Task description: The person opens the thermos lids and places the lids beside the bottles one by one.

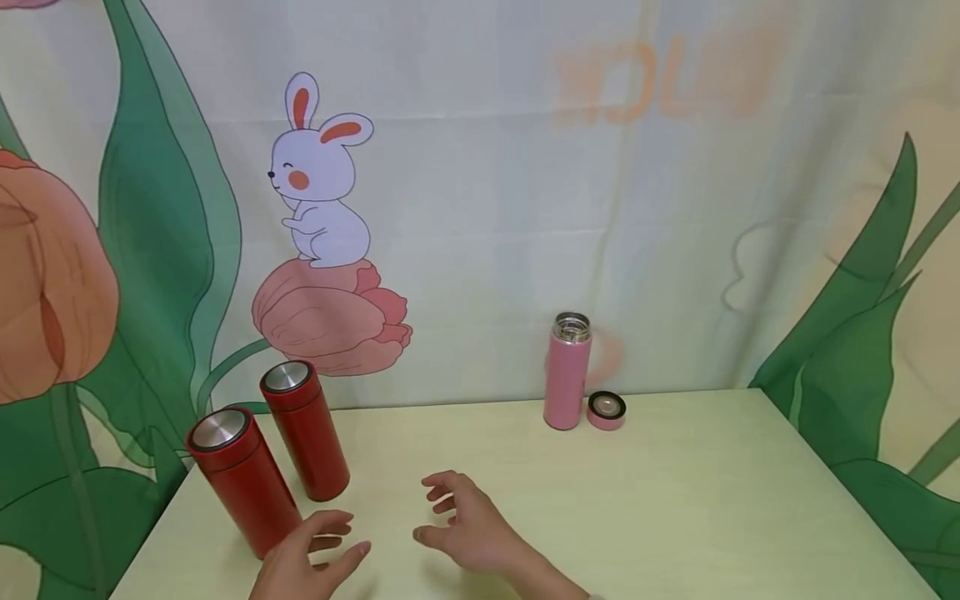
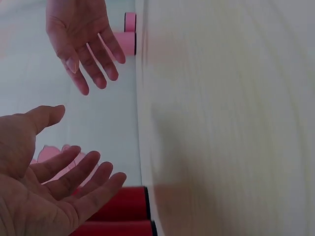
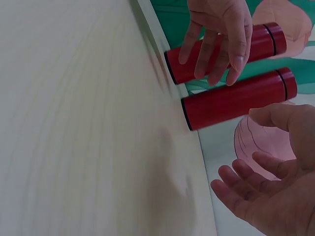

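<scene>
Before a rabbit-print curtain (image 1: 480,208), two red flasks (image 1: 246,496) are stood on the bench (image 1: 675,500) near the left grip (image 1: 303,560), held loosely spread, as is the right grip (image 1: 474,527); a pink flask (image 1: 567,379) and lid (image 1: 606,420) are set farther back.

Place: tabletop (image 1: 690,483) work area; room type not determinable.
Backdrop (image 1: 480,208): creased, printed with a rabbit (image 1: 333,233), flowers (image 1: 322,321) and leaves (image 1: 157,192).
</scene>
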`<state>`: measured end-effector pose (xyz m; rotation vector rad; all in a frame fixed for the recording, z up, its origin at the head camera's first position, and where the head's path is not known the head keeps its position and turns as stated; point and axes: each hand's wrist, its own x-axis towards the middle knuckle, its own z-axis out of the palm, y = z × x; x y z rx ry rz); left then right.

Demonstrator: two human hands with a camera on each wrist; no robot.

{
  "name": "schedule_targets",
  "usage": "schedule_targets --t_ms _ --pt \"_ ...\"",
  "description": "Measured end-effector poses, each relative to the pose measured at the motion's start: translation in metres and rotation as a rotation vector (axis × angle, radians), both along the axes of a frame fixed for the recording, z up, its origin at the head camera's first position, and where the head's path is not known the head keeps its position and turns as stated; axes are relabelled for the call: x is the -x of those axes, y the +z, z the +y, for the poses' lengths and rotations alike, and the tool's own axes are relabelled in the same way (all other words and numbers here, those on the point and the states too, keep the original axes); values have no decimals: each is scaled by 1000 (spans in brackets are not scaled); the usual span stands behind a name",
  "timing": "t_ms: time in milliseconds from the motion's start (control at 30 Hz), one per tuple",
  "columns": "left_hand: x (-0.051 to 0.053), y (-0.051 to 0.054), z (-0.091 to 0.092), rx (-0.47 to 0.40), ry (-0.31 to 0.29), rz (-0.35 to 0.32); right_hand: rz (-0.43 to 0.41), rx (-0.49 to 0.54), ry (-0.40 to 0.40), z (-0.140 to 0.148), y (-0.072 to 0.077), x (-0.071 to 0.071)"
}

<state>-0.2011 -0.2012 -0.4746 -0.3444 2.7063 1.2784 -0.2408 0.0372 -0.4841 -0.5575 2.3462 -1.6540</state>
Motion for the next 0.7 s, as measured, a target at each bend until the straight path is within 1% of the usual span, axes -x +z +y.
schedule_targets --t_ms 200,300,467,700 --pt "-6 5 -24 17 31 9 -14 1 62 -23 7 -4" --pt "-9 6 -37 25 50 14 -14 3 80 -34 9 -4" --pt "-10 8 -59 35 75 21 -18 0 110 -51 12 -3" --pt "-11 13 -88 69 113 7 -38 -8 178 -72 13 -3"
